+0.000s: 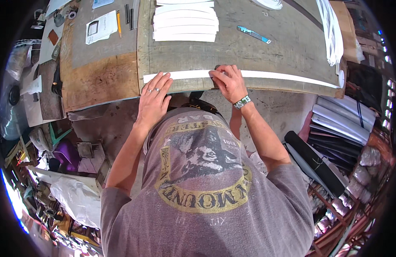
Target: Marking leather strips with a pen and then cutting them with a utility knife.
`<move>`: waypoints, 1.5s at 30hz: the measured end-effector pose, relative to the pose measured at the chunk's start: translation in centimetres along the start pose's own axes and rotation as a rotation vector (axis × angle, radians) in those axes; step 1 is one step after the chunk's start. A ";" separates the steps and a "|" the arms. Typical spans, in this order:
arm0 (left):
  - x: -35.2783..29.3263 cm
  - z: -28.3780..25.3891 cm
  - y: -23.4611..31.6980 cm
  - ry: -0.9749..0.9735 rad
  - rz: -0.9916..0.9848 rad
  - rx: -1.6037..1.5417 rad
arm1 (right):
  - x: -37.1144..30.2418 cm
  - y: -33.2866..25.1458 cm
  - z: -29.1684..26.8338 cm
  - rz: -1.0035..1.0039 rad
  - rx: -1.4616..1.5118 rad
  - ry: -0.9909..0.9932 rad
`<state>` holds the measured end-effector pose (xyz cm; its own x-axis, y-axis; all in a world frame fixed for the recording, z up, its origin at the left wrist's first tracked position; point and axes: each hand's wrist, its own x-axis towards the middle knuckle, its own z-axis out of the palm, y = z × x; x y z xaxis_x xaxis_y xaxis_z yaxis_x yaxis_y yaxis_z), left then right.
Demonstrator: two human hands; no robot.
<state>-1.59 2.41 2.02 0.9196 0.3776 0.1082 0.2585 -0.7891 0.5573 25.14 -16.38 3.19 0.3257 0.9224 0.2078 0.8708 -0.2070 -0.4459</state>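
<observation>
A long narrow white strip lies along the near edge of the workbench. My left hand rests flat on the strip near its left end, fingers stretched out. Farther right, my right hand is closed in a pinch over the strip. A small dark thing shows at its fingertips, too covered to name. Beyond the strip, a blue utility knife lies on the bench. A stack of white curved pieces sits at the back, left of the knife.
A bundle of white strips hangs over the bench's right side. A yellow pencil and a marked paper lie at the far left. Rolls of sheet material stand on the right, with a black roll leaning nearer.
</observation>
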 end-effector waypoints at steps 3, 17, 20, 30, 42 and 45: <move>0.0 0.1 0.0 0.003 0.002 0.013 | 0.1 -0.3 -0.2 -0.027 0.001 -0.042; 0.9 2.0 1.8 0.076 0.001 0.128 | 0.5 -1.9 0.0 -0.041 -0.086 -0.166; 2.6 3.5 2.9 0.017 0.059 0.086 | 0.7 -2.1 0.0 -0.029 -0.087 -0.163; 5.0 4.6 4.8 -0.043 0.063 0.128 | 1.6 1.3 -0.6 -0.047 0.151 -0.132; 4.6 5.9 4.3 0.014 0.053 0.204 | 6.4 17.4 -4.9 0.385 -0.215 0.077; 4.6 6.2 4.1 0.045 0.065 0.223 | 7.6 18.2 -6.2 0.389 -0.083 0.010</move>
<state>5.56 -2.05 -0.26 0.9236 0.3396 0.1778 0.2624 -0.8983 0.3524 45.78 -15.18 2.09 0.6403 0.7667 0.0464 0.7086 -0.5663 -0.4209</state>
